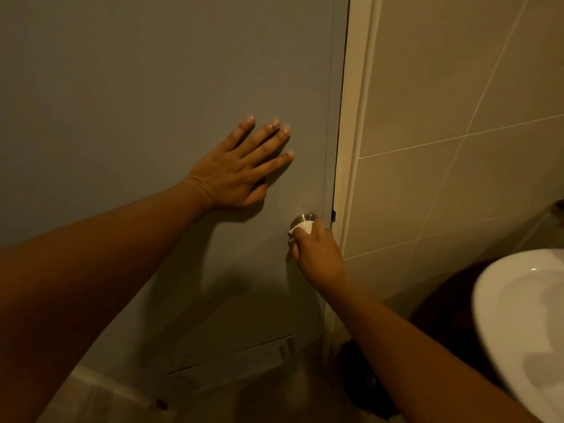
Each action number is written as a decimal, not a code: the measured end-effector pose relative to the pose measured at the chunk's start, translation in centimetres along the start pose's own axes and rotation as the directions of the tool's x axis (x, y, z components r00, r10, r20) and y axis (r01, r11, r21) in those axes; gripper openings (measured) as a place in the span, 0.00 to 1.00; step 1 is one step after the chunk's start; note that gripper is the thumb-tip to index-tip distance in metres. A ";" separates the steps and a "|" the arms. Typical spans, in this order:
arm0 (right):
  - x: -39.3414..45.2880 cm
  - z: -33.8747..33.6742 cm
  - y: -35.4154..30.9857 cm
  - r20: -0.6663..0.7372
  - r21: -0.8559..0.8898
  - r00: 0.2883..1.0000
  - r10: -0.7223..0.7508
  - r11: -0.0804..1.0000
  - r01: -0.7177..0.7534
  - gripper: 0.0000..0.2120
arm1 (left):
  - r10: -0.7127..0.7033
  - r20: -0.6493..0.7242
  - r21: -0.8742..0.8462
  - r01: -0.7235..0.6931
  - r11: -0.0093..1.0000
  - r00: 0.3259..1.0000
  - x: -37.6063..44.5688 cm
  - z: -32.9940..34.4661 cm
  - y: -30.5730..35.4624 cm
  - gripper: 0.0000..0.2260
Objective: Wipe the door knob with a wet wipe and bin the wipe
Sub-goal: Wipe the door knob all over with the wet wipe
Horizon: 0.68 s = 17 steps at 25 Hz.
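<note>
Door knob (302, 218), round brushed metal, seemingly gripped through crumpled wipe (302, 228) by right hand (317, 250); left hand (241, 172) flat.

Dim, warm lighting. Soft shadow falls below the left hand (235, 175) fingers on the door (122, 87). Frame edges curve; corners soften.

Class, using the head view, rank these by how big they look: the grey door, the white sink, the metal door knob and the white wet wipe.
1. Grey door
2. White sink, partly cut off by the frame
3. and 4. Round metal door knob and white wet wipe: both mostly hidden by the right hand, so unranked.
</note>
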State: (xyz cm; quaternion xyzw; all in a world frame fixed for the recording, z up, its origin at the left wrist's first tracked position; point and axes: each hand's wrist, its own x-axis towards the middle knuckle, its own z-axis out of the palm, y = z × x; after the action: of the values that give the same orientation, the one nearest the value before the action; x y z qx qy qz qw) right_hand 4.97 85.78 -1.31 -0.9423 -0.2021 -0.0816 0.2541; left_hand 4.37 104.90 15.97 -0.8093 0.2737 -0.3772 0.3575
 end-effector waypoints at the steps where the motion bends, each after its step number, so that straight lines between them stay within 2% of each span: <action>1: -0.1 -0.7 -0.6 -0.033 0.159 0.996 0.078 0.985 -0.072 0.12 | 0.000 0.003 0.002 0.000 1.000 1.000 0.0 -0.1 0.0 0.29; 2: -0.2 -1.1 -1.0 -0.048 0.407 0.974 0.221 0.895 -0.183 0.11 | 0.000 0.006 0.002 0.000 1.000 1.000 0.0 -0.1 0.0 0.29; 3: -0.2 -1.2 -1.3 0.029 0.705 0.913 0.407 0.639 -0.307 0.11 | 0.003 0.009 -0.003 -0.003 1.000 1.000 0.0 -0.1 0.1 0.29; 4: -0.1 -1.3 -1.6 0.216 0.900 0.832 0.511 0.226 -0.373 0.12 | 0.006 0.013 -0.009 -0.006 1.000 1.000 0.0 -0.1 0.2 0.29; 5: 0.0 -1.1 -1.9 0.411 0.910 0.770 0.488 -0.174 -0.375 0.13 | 0.009 0.018 -0.012 -0.009 1.000 1.000 0.1 -0.1 0.2 0.29; 6: -0.1 -0.8 -2.3 0.528 0.819 0.754 0.391 -0.469 -0.330 0.15 | 0.010 0.020 -0.011 -0.010 1.000 1.000 0.0 0.0 0.2 0.29; 7: -0.2 -0.3 -2.7 0.582 0.696 0.753 0.307 -0.667 -0.265 0.16 | 0.009 0.019 -0.008 -0.009 1.000 1.000 0.1 0.0 0.1 0.29; 8: -0.2 0.3 -2.8 0.605 0.576 0.750 0.269 -0.797 -0.179 0.16 | 0.007 0.016 -0.005 -0.007 1.000 1.000 0.0 0.0 0.0 0.29; 9: -0.1 0.6 -2.8 0.626 0.498 0.732 0.268 -0.860 -0.111 0.16 | 0.006 0.012 -0.004 -0.006 1.000 1.000 0.0 0.0 0.0 0.29; 10: 0.0 0.8 -2.6 0.638 0.473 0.720 0.272 -0.877 -0.089 0.18 | 0.007 0.009 -0.004 -0.007 1.000 1.000 0.0 0.0 0.0 0.29; 11: 0.2 0.6 -2.4 0.633 0.525 0.716 0.294 -0.843 -0.118 0.19 | 0.008 0.009 -0.004 -0.008 1.000 1.000 0.0 0.1 0.1 0.29; 12: 0.5 0.4 -2.1 0.611 0.633 0.712 0.346 -0.753 -0.177 0.20 | 0.008 0.009 -0.005 -0.008 1.000 1.000 0.0 0.1 0.1 0.29; 13: 0.9 0.3 -1.9 0.565 0.768 0.703 0.433 -0.588 -0.255 0.19 | 0.007 0.008 -0.005 -0.007 1.000 1.000 0.1 0.1 0.2 0.29; 15: 1.1 0.1 -2.4 0.337 0.926 0.696 0.634 -0.091 -0.366 0.17 | 0.003 0.005 -0.007 -0.003 1.000 1.000 0.1 0.0 0.2 0.29; 16: 0.9 0.2 -3.0 0.180 0.914 0.731 0.658 0.162 -0.372 0.17 | 0.002 0.005 -0.007 -0.002 1.000 1.000 0.1 0.0 0.1 0.29; 17: 0.3 0.2 -3.5 0.038 0.852 0.782 0.622 0.389 -0.351 0.19 | 0.002 0.009 -0.006 -0.002 1.000 1.000 0.1 0.0 0.1 0.29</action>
State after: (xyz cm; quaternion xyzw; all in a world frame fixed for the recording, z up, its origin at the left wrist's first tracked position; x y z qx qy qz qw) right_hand 3.78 88.74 0.15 -0.7028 0.1125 -0.0341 0.7016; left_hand 4.41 104.79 15.96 -0.8118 0.2739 -0.3725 0.3566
